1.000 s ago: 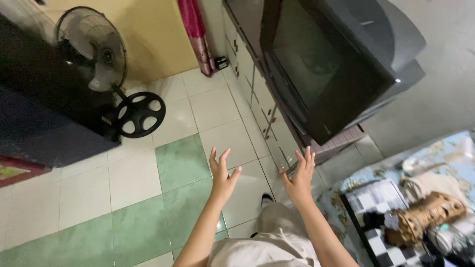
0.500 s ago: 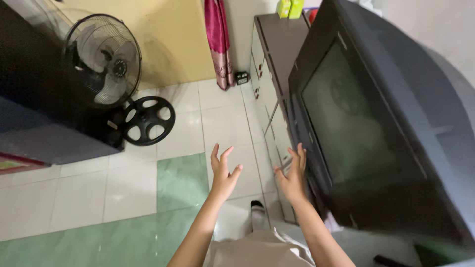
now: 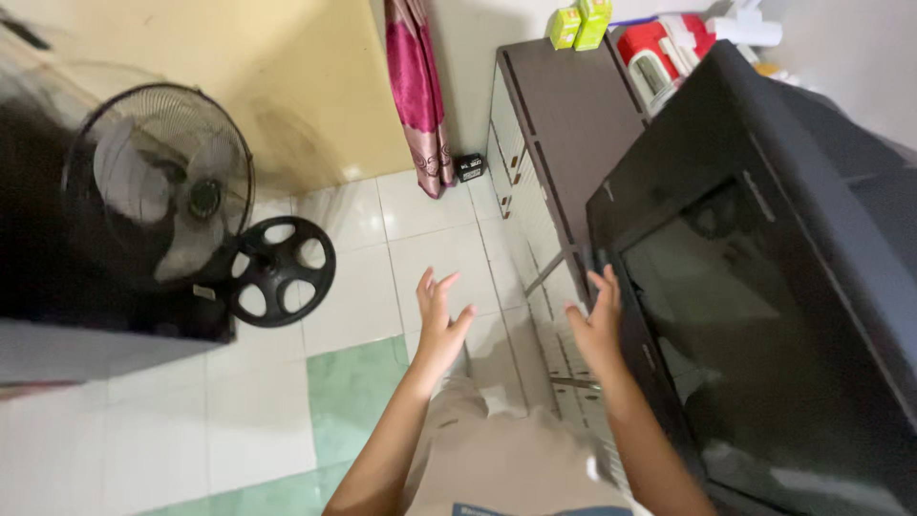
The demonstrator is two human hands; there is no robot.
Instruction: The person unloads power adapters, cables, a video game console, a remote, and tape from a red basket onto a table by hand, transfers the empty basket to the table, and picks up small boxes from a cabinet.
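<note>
My left hand (image 3: 439,320) is raised over the tiled floor with its fingers spread and nothing in it. My right hand (image 3: 597,320) is also open and empty, its fingertips close to the left front edge of a big dark tube television (image 3: 755,287). I cannot tell whether the fingers touch the set. The television stands on a long low cabinet (image 3: 564,115) with drawers along the right wall. My beige trousers fill the bottom middle of the view.
A standing fan (image 3: 167,186) with a round black base (image 3: 279,270) is at the left, beside a dark piece of furniture. A pink curtain (image 3: 415,86) hangs at the back. Green boxes (image 3: 578,24) and a red-and-white container (image 3: 659,48) sit on the cabinet's far end.
The view has swung up and to the right: the television now fills the right side and the cabinet's top shows. Both hands stayed raised and open, the right one nearer the television's edge.
</note>
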